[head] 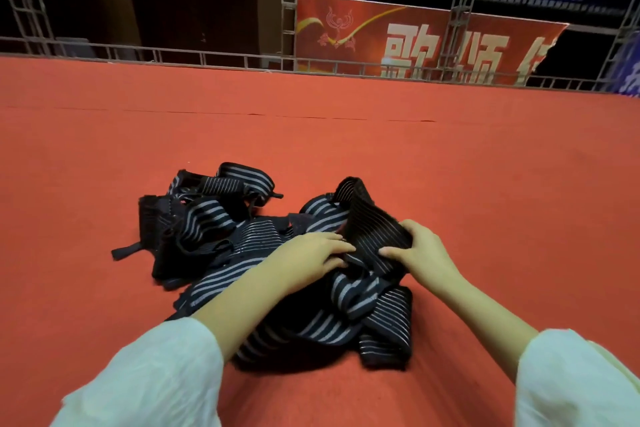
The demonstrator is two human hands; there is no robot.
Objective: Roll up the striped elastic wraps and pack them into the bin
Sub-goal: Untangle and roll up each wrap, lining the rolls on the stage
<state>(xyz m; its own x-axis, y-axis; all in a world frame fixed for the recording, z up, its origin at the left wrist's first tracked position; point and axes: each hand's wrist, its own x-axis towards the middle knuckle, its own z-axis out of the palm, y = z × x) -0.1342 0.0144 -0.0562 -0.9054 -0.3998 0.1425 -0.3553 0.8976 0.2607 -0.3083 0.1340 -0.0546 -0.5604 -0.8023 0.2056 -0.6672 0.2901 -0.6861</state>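
A tangled pile of black elastic wraps with white stripes (221, 239) lies on the red carpet (485, 184) in front of me. One wrap (370, 218) arches up out of the pile. My right hand (420, 251) grips its near end, thumb on top and fingers curled round the edge. My left hand (311, 258) lies on the pile beside it, fingertips curled onto the same wrap's folded end. No bin is in view.
The red carpet stretches wide to the left, right and far side of the pile. A metal truss rail (207, 57) borders its far edge. Behind the rail hangs a red banner with white characters (433, 45).
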